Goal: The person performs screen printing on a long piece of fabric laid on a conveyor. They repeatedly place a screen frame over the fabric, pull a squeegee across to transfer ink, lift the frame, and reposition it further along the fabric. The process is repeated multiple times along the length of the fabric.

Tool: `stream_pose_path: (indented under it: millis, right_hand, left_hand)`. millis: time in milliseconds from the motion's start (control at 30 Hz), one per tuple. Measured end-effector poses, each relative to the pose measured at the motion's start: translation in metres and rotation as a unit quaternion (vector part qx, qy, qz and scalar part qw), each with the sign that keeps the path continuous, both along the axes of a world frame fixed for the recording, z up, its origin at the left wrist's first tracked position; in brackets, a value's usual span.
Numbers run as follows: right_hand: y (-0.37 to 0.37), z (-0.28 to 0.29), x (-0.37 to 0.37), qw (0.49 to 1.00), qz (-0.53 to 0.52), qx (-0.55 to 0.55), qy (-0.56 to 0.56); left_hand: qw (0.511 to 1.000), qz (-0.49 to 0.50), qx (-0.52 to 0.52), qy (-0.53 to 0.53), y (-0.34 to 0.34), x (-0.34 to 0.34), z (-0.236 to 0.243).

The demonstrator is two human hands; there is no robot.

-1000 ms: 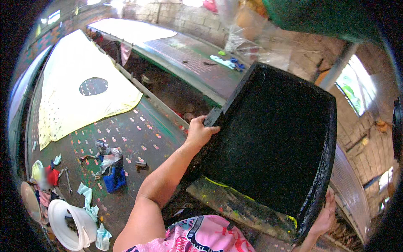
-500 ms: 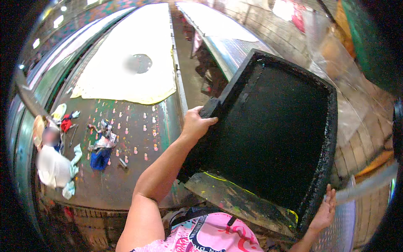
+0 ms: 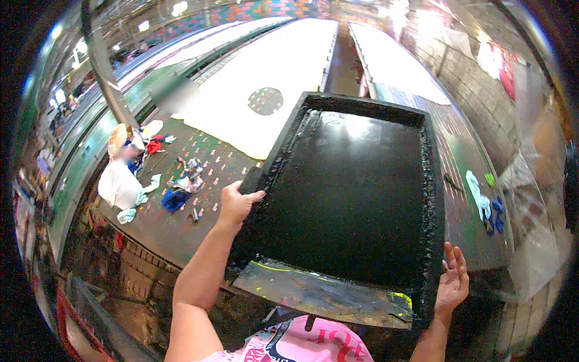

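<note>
A black rectangular tray (image 3: pixel 356 199) with a thick raised rim, wet-looking and shiny inside, is held in front of my body. My left hand (image 3: pixel 236 205) grips its left side, thumb over the edge and the other fingers mostly hidden beneath. On the right side, my right hand (image 3: pixel 453 286) supports the tray from the outside, its visible fingers stretched upward and its thumb hidden. Across the tray's near end lies a flat, paint-stained board (image 3: pixel 325 298) with a yellow streak along its edge.
A long table (image 3: pixel 142 220) at left bears white cloth pieces (image 3: pixel 117 184), a crumpled blue rag (image 3: pixel 175 200) and a white sheet (image 3: pixel 283 66). Another table at right has a light-blue cloth (image 3: pixel 478 193) and dark-blue cloth (image 3: pixel 497 216). A post (image 3: pixel 105 81) stands at far left.
The tray has swung left and turned straighter to my body, both hands moving with it. My view has turned rightward, bringing more of the right table into sight.
</note>
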State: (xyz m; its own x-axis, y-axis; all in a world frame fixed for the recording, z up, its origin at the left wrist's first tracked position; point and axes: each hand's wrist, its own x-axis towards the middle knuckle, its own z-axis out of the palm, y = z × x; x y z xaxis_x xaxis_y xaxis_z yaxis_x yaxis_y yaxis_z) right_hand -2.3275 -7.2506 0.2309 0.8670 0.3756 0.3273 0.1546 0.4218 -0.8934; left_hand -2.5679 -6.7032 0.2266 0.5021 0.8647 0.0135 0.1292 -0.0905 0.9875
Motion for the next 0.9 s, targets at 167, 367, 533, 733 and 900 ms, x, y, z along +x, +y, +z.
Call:
stream_pose_path:
  millis: [167,367,533,733,900]
  right_hand:
    - [0.115,-0.006,0.065,0.991,0.124,0.028,0.044]
    - [0.241,0.011,0.113,0.982,0.176,-0.046,0.044]
    - [0.343,0.006,0.140,0.967,0.250,-0.040,0.022]
    - [0.459,0.018,0.134,0.908,0.409,0.018,0.090]
    - [0.567,0.018,0.174,0.879,0.472,0.048,0.059]
  left_hand:
    - [0.991,0.130,0.013,0.025,0.036,-0.057,0.004]
    - [0.971,0.238,0.006,0.011,0.069,-0.083,-0.004]
    - [0.951,0.307,0.009,0.014,0.075,-0.113,0.020]
    - [0.905,0.418,0.059,0.058,0.082,-0.161,0.037]
    - [0.861,0.498,0.079,0.066,0.096,-0.167,0.037]
